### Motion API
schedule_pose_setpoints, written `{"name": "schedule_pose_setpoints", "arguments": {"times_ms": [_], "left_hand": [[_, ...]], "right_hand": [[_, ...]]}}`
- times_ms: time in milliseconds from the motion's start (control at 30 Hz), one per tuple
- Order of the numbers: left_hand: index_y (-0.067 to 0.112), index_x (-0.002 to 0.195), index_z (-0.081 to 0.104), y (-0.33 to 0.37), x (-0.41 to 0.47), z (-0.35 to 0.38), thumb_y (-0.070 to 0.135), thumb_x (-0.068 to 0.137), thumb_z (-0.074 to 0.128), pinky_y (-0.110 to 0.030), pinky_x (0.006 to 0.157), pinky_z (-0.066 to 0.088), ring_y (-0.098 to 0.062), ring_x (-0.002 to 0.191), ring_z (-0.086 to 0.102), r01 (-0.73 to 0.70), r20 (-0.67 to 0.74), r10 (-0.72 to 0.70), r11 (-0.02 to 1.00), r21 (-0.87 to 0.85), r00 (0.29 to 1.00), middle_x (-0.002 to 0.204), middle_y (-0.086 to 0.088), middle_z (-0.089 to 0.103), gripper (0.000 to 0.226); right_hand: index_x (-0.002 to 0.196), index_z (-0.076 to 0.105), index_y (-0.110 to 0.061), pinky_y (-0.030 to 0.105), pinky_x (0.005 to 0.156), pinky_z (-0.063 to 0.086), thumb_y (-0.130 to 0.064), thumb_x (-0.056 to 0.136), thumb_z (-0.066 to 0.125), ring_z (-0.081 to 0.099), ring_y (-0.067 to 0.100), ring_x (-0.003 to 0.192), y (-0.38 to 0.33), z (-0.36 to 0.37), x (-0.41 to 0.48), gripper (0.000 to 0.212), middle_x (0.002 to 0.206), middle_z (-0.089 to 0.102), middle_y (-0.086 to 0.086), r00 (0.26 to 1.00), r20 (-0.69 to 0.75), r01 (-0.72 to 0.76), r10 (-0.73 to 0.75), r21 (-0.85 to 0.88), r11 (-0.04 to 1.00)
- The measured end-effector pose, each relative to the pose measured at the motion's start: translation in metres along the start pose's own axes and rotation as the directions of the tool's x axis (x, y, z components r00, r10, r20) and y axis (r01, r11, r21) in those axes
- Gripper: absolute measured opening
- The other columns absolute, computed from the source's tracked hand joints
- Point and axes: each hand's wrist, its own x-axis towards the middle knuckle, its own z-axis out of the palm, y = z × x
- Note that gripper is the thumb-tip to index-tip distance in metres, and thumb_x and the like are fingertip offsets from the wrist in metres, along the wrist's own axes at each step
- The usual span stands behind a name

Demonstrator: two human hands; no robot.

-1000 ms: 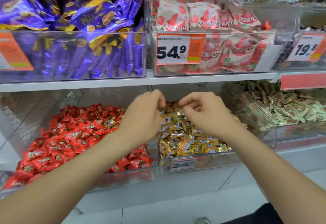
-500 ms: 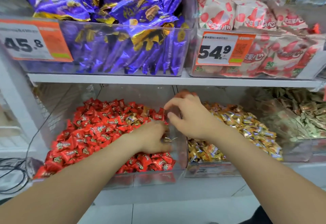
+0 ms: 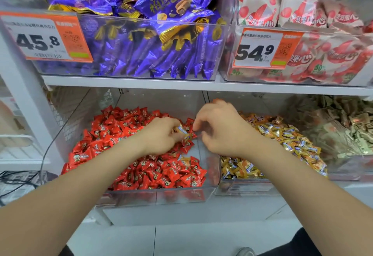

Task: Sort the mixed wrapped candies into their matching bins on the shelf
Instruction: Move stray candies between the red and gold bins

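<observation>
Above both hands, open air runs up to the upper shelf board (image 3: 129, 83). Beyond the left hand (image 3: 161, 137), which pinches a gold-and-blue candy (image 3: 180, 129), the back of the red candy bin (image 3: 153, 196) is free. Under the right hand (image 3: 220, 132), the bin's clear side wall (image 3: 210, 154) parts the red candies (image 3: 125, 126) from the gold candies (image 3: 282, 136). Nearer the person than the hands stands the bin's low front wall.

Left hand (image 3: 161, 137) and right hand (image 3: 221, 129) bare, forearms bare; dark clothing (image 3: 300, 243) below; grey shoe tip (image 3: 245, 252).
</observation>
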Motion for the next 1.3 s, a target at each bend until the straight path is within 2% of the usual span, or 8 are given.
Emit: {"name": "schedule_pose_setpoints", "arguments": {"times_ms": [100,200,400,633,767,867,1033,1300], "left_hand": [[0.021,0.087,0.049,-0.012,-0.017,-0.015,0.035,0.105,0.049,-0.034,0.057,0.034,-0.016,0.068,0.056,0.083,-0.008,-0.082,0.993,0.084,0.997,0.075,0.001,0.059,0.023],[0.022,0.083,0.057,-0.018,-0.029,-0.019,0.047,0.098,0.038,-0.034,0.062,0.039,-0.025,0.076,0.06,0.14,-0.027,-0.137,0.964,0.224,0.99,0.08,0.0,0.063,0.035],[0.017,0.062,0.056,-0.018,-0.031,-0.022,0.056,0.1,0.039,-0.033,0.058,0.041,-0.026,0.064,0.061,0.191,-0.179,-0.153,0.957,0.22,0.972,0.062,-0.001,0.06,0.058],[-0.002,0.08,0.064,-0.024,-0.036,-0.029,0.02,0.102,0.048,-0.033,0.051,0.057,-0.021,0.049,0.071,0.223,0.035,-0.221,0.972,-0.069,0.975,0.06,-0.01,0.072,0.034],[0.012,0.102,0.07,-0.029,-0.037,-0.031,0.003,0.102,0.041,-0.031,0.062,0.062,-0.015,0.064,0.073,0.142,0.06,-0.135,0.979,-0.146,0.989,0.09,-0.007,0.075,0.031],[0.025,0.087,0.076,-0.022,-0.038,-0.031,0.001,0.094,0.043,-0.027,0.054,0.05,-0.011,0.047,0.052,0.008,0.115,0.004,0.994,-0.106,0.993,0.063,0.004,0.067,0.042],[0.026,0.082,0.072,-0.011,-0.042,-0.01,0.029,0.089,0.048,-0.033,0.067,0.056,-0.013,0.07,0.062,-0.096,0.114,0.069,0.964,0.249,0.991,0.071,0.009,0.068,0.025],[0.027,0.098,0.069,-0.006,-0.028,-0.008,0.051,0.087,0.079,-0.036,0.071,0.05,-0.027,0.099,0.07,0.093,0.096,-0.181,0.808,0.582,0.979,0.103,0.001,0.068,0.029]], "right_hand": [[0.096,0.077,-0.031,0.039,0.084,0.053,-0.007,0.071,0.068,0.058,0.019,0.1,-0.02,0.003,0.007,0.036,0.093,0.068,-0.01,0.967,0.224,0.14,-0.123,-0.062,0.988],[0.104,0.072,-0.026,0.039,0.075,0.058,-0.004,0.08,0.071,0.064,0.024,0.099,-0.032,0.013,0.018,0.032,0.088,0.051,-0.007,0.899,0.437,0.12,-0.041,-0.154,0.981],[0.095,0.058,-0.018,0.036,0.071,0.055,-0.007,0.088,0.075,0.059,0.027,0.085,-0.047,0.052,0.039,0.021,0.09,0.048,0.003,0.855,0.513,0.052,0.077,-0.232,0.971],[0.096,0.067,-0.013,0.035,0.067,0.056,-0.013,0.074,0.09,0.065,0.028,0.085,-0.045,0.077,0.046,0.032,0.09,0.06,0.005,0.843,0.518,-0.082,0.143,-0.139,0.987],[0.075,0.054,-0.017,0.036,0.065,0.053,-0.009,0.079,0.082,0.062,0.028,0.082,-0.045,0.083,0.044,0.029,0.079,0.054,0.002,0.841,0.515,-0.09,0.168,-0.173,0.981],[0.072,0.049,-0.017,0.034,0.058,0.05,-0.005,0.085,0.075,0.059,0.026,0.074,-0.044,0.084,0.044,0.032,0.079,0.05,0.002,0.848,0.498,-0.086,0.179,-0.204,0.975],[0.107,0.058,-0.011,0.032,0.057,0.042,-0.003,0.092,0.072,0.052,0.021,0.073,-0.047,0.082,0.042,0.022,0.093,0.048,0.004,0.838,0.512,-0.079,0.188,-0.228,0.97],[0.078,0.045,-0.018,0.036,0.064,0.048,-0.003,0.087,0.077,0.054,0.025,0.079,-0.045,0.076,0.042,0.037,0.09,0.046,0.005,0.864,0.459,-0.128,0.206,-0.193,0.973]]}}
